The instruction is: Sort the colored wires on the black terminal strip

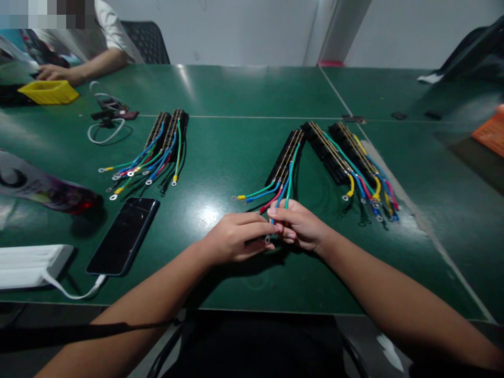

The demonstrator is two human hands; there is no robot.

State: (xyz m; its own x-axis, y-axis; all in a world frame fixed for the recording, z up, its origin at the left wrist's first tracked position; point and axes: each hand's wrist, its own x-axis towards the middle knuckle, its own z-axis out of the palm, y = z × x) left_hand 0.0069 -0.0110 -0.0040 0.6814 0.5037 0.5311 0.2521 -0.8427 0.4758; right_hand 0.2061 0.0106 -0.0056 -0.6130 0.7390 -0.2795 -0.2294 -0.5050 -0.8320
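A black terminal strip (pixel 284 157) with brass contacts lies slantwise in front of me, coloured wires running from it toward my hands. My right hand (pixel 299 224) is closed, thumb and fingers pinching the blue wire (pixel 280 198) and the green wire (pixel 290 181). Beside it, the fingertips of my left hand (pixel 240 236) meet those wires near a ring terminal (pixel 268 239); my fingers partly hide what they grip. Just beyond the left hand, a red wire (pixel 271 202) and a yellow-sleeved ring end (pixel 238 198) lie loose.
Two wired strips (pixel 173 136) lie at left, two more (pixel 331 155) at right. A phone (pixel 123 236) is cabled to a white power strip (pixel 31 265), near a lying bottle (pixel 43 184). Across the green table (pixel 220 152), a person's arm (pixel 100 63) rests by a yellow tray (pixel 51 92).
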